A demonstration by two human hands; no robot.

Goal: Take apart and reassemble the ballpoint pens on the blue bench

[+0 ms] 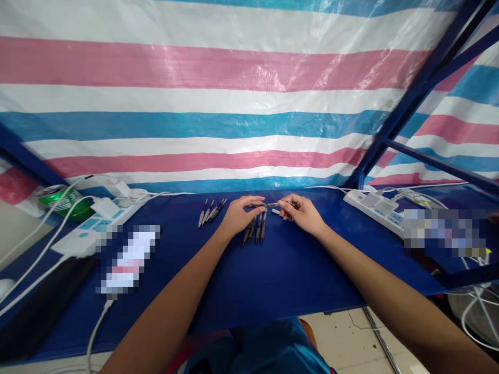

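Both hands meet above the worktop (288, 275), nearer its back edge than its front edge. The left hand (242, 214) pinches 1 end of a slim pen (272, 205) between thumb and fingers, and the right hand (299, 210) grips the other end the same way; the pen lies roughly level, along the back edge. A small white piece (275, 211) shows just beside the right fingertips; whether it is held or lying there, I cannot tell. Below the left hand, a row of dark-gripped pens (262, 227) points towards the front edge. A 2nd group of pens (203, 213) lies to the left of that hand, near the back edge. Towards the left edge are a white power strip (91, 224), a green can (72, 204) and a blurred phone-like object (128, 259). Another power strip (378, 213) sits near the back right corner.
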